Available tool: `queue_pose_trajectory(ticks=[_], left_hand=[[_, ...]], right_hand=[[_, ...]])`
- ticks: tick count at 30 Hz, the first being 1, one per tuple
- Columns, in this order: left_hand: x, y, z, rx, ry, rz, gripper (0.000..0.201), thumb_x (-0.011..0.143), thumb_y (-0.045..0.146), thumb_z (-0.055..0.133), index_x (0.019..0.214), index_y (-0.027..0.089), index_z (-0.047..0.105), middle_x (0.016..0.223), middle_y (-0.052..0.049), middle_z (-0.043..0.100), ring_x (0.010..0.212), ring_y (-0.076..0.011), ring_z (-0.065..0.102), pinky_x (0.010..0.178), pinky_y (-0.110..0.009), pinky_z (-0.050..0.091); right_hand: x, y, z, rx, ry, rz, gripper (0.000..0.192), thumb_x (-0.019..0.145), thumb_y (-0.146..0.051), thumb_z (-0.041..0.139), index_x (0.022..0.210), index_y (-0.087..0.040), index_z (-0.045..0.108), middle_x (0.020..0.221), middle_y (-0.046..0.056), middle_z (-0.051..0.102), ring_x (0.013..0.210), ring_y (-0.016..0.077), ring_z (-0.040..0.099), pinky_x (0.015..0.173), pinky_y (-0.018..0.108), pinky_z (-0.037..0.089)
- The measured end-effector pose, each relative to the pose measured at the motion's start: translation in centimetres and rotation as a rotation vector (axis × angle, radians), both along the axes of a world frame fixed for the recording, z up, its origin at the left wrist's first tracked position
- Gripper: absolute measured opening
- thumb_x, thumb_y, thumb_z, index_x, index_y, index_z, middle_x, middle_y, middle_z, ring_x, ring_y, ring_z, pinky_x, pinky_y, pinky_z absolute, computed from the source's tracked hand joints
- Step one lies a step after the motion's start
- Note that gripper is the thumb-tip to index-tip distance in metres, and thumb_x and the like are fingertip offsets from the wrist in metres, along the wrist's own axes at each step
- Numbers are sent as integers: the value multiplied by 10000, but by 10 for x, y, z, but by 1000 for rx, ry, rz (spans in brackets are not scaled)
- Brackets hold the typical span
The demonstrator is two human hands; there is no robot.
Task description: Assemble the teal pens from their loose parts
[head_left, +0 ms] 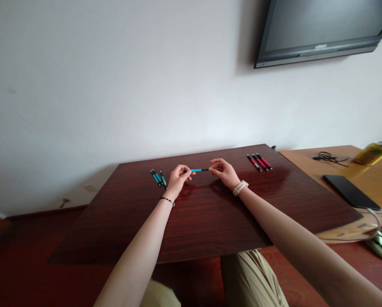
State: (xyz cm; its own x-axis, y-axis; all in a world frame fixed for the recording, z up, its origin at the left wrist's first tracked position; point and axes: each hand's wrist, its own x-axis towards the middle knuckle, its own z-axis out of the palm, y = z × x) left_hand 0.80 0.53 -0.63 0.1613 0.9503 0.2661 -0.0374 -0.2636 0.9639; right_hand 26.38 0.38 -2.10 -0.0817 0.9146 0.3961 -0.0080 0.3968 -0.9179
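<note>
Our fingers are pinched on the two ends of a blue pen [196, 170], which we hold level just above the far middle of the dark wooden bench [210, 221]. The left hand [178, 179] grips the pen's left end between thumb and fingertips, and the right hand [223, 171] closes on its dark right tip in the same way. Both hands hover near the bench top; we cannot tell whether they touch it.

A thin bracelet [168, 199] circles our left wrist and a pale watch [240, 187] sits on the right one.

Just beside the left hand, on its outer side, three more blue pens [159, 178] lie close together on the bench. Well apart on the right, near the far corner, three red pens [259, 162] lie side by side.

Past the bench's right edge stands a lighter wooden table [308, 160] carrying a black tablet [350, 191], a tangle of black cable [328, 157] and a yellow can [373, 152]. A television [321, 30] hangs on the white wall [114, 85] above.
</note>
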Motion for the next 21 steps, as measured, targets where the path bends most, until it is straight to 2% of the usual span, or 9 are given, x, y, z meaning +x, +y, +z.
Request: queue_pose_trajectory(ticks=[8,21], left_hand=[[1,-1,2,-2,-4,4,322,845,411,814,964,201,601,931,-95,804,679,-155,652,649,-276,482],[0,1,-1,10,14,-11,309,864,411,799,975,206,595,944,-96,803,685,-157,653,651,-278,489]], right_hand=[[0,1,-1,1,-26,-4,456,837,-491,831,1172,-235,659,853,20,746,758,207,700,742,363,582],[-1,0,0,37,-89,-16,429,892,-548,772,1173,-242,665,833,22,728,739,218,692,735,375,576]])
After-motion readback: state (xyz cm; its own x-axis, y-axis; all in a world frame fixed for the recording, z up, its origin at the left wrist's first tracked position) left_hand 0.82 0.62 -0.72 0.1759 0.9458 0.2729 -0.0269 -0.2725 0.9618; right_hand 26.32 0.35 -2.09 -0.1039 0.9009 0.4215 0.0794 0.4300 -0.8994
